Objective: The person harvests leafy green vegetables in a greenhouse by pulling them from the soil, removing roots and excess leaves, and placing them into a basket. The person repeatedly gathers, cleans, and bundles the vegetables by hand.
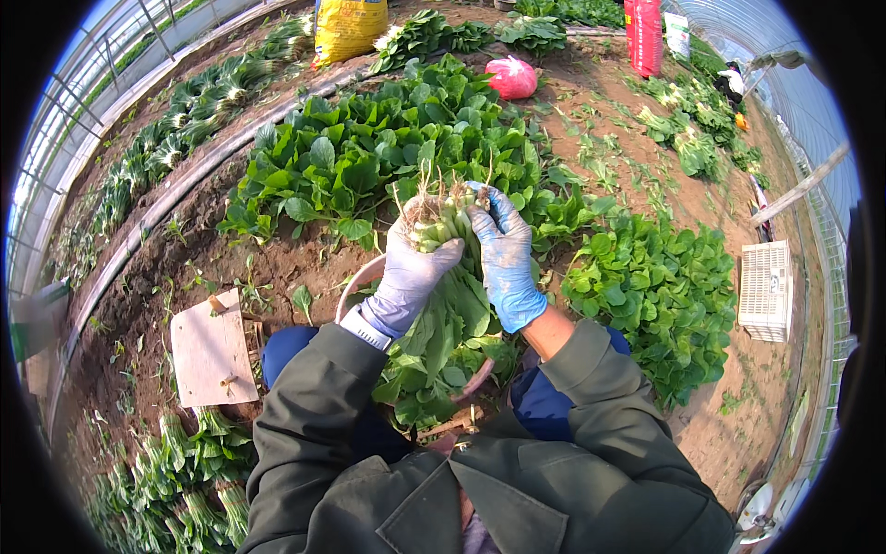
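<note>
My left hand (419, 270), in a pale glove, is closed around a bunch of leafy greens (443, 318), its rooted stem ends up and its leaves hanging down. Against the right side of the bunch is my right hand (505, 256), in a soiled blue glove, with thumb and fingertips on a rooted stem end (482, 201). Whether that stem is apart from the bunch cannot be told. Below the hands, between my knees, a round pinkish tub (479, 379) holds more greens.
Greens grow or lie ahead (360, 159) and at right (651, 298). Tied bundles (201, 512) lie lower left. A wooden board (211, 353) is at left, a white plastic crate (765, 291) at right. Ahead are a yellow sack (349, 31) and pink bag (512, 77); a person (730, 83) is far right.
</note>
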`<state>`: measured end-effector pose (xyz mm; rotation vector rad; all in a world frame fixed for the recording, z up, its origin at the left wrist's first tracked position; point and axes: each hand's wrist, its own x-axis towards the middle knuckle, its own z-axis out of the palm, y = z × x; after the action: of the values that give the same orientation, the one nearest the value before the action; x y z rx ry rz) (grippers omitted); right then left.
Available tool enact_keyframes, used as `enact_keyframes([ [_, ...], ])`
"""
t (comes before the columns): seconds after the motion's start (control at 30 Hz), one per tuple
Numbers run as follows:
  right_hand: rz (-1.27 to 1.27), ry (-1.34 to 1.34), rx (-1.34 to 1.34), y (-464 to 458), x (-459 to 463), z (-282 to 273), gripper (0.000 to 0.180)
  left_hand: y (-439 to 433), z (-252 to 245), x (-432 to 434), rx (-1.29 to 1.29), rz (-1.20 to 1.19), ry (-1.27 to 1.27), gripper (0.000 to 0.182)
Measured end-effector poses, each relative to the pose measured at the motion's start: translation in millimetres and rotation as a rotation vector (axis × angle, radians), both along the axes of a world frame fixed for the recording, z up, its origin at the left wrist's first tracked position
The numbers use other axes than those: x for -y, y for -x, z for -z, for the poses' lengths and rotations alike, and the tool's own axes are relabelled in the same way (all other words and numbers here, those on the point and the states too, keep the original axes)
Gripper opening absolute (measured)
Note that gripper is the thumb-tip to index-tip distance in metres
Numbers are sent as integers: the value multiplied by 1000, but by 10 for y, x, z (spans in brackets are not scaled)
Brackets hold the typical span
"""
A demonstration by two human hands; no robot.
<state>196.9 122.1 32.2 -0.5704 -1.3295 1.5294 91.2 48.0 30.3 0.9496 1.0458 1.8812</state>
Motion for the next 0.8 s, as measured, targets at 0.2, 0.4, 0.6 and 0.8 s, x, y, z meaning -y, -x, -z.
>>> enact_keyframes([
  [0.2, -101, 38, -99, -1, -19, 47, 34, -93, 18, -21, 30, -13, -46, 53],
  [0.4, -285, 97, -1, -67, -70, -69, 42, 61, -66, 33, 114, -22, 16, 32],
  [0.6, -464, 121, 190, -195, -301, 25, 42, 202, -148, 117, 115, 77, 144, 28],
  [0.8, -215, -224, 237, -93, -58, 114, 49, 170, -105, 83, 63, 69, 117, 40],
])
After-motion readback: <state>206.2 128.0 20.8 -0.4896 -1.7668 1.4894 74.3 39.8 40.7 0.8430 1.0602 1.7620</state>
